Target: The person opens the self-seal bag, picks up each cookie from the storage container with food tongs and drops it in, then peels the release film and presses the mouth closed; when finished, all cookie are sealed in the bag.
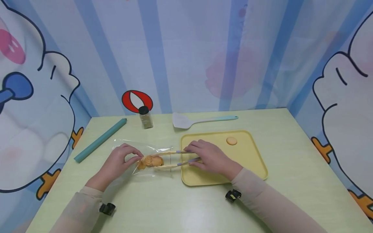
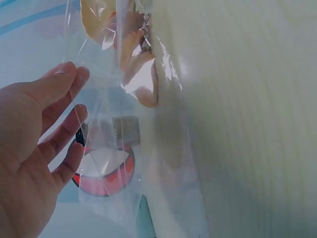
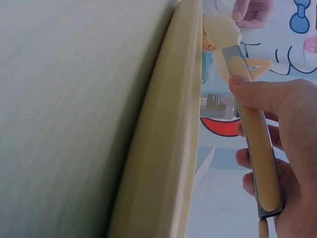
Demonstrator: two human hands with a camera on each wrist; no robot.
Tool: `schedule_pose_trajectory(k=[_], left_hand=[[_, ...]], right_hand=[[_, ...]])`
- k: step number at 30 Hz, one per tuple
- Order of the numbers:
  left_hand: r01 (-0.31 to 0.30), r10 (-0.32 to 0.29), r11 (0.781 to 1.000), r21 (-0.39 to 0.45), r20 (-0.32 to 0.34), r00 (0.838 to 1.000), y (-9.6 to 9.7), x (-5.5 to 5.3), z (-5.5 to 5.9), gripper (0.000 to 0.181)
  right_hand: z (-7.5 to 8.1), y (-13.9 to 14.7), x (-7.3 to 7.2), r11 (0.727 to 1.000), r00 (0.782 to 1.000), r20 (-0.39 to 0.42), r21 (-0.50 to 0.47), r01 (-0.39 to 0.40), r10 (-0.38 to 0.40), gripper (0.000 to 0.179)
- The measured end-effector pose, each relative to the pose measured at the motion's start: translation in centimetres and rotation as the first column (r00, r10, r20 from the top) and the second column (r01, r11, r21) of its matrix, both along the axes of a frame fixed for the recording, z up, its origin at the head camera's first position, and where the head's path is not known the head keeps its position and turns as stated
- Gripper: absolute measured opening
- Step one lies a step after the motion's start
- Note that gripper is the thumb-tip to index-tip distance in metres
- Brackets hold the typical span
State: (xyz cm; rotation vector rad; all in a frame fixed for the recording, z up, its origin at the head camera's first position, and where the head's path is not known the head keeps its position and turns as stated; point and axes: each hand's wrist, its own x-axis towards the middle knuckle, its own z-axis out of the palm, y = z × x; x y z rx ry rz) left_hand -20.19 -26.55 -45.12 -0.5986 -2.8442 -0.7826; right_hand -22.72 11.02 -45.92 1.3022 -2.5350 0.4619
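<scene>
The cookies (image 1: pixel 151 161) lay bunched in the clear bag (image 1: pixel 148 147) on the counter (image 1: pixel 204 210), the tips of the tongs (image 3: pixel 260 148) spread on either side of them. The left grip (image 1: pixel 118 160) pinched the film lightly; the right grip (image 1: pixel 211 158) was curled round the tongs. Too hard a squeeze might have cracked a cookie; a slackened pinch could have let the bag slide or snag the tips. Beyond, the tray (image 1: pixel 244 165) held one biscuit (image 1: pixel 231 140).
</scene>
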Motion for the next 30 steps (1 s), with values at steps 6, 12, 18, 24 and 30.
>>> schedule_pose_trajectory(k=[6,12,18,24,30], left_hand=[[-0.001,0.001,1.0,0.021,0.002,1.0,0.0,0.0,-0.1,0.012],[0.006,-0.006,1.0,0.031,-0.01,1.0,0.0,0.1,0.0,0.014],[0.012,-0.011,0.999,0.031,-0.031,0.999,-0.2,0.1,-0.1,0.015],[0.034,-0.033,0.999,0.028,-0.033,0.999,-0.5,0.1,-0.3,0.016],[0.042,-0.041,0.999,0.026,-0.042,0.998,-0.7,0.2,-0.4,0.014]], right_hand=[[-0.3,-0.1,-0.2,1.0,0.996,-0.09,-0.005,0.007,-0.007,0.044],[-0.3,-0.8,-0.2,0.999,0.986,-0.162,0.028,-0.027,0.031,0.046],[-0.3,-1.7,-0.2,0.999,0.989,-0.142,0.027,-0.043,0.047,0.047],[-0.4,-2.1,0.0,0.998,0.992,-0.106,0.038,-0.059,0.062,0.049],[-0.2,-1.0,0.5,1.0,0.998,-0.058,-0.006,-0.024,0.024,0.048]])
